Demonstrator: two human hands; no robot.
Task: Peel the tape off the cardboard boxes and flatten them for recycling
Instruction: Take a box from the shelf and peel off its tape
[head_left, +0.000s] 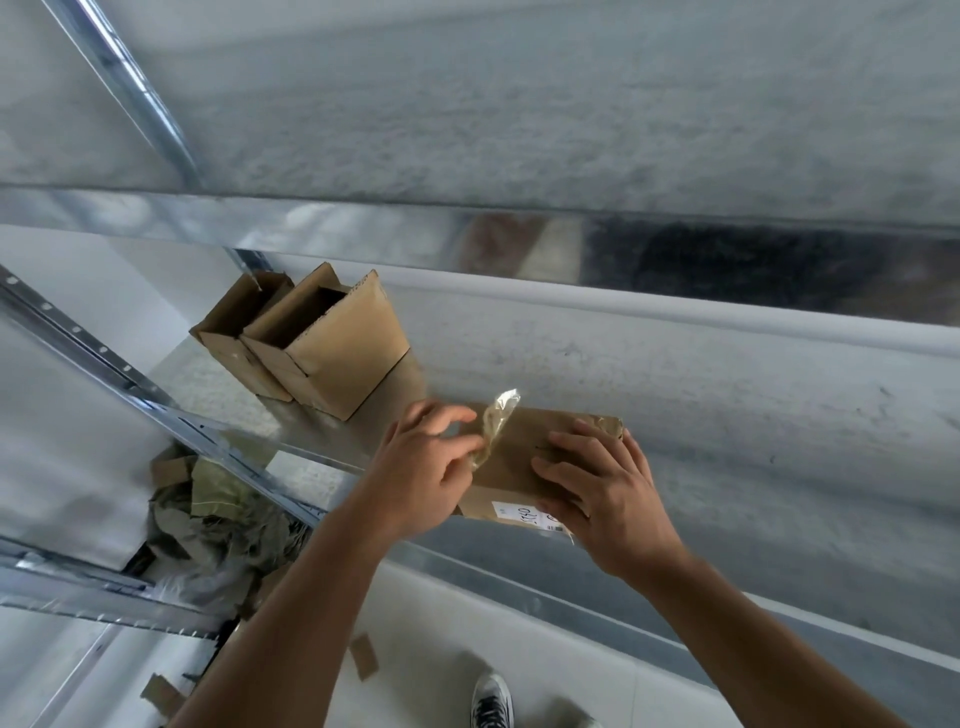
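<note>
A flat brown cardboard box (524, 457) with a white label lies on a metal shelf (332, 447) in front of me. My left hand (421, 467) pinches a crumpled strip of clear tape (496, 426), which stands up off the box's top. My right hand (605, 493) rests on the box's right half, fingers spread over the top and thumb at the labelled front side. Two open cardboard boxes (332, 348) stand side by side further left on the same shelf.
A slanted metal upright (93, 358) frames the shelf on the left. Below it lies a heap of crumpled cardboard and tape scraps (218, 525). Cardboard bits (363, 654) and my shoe (491, 701) are on the pale floor. A grey wall backs the shelf.
</note>
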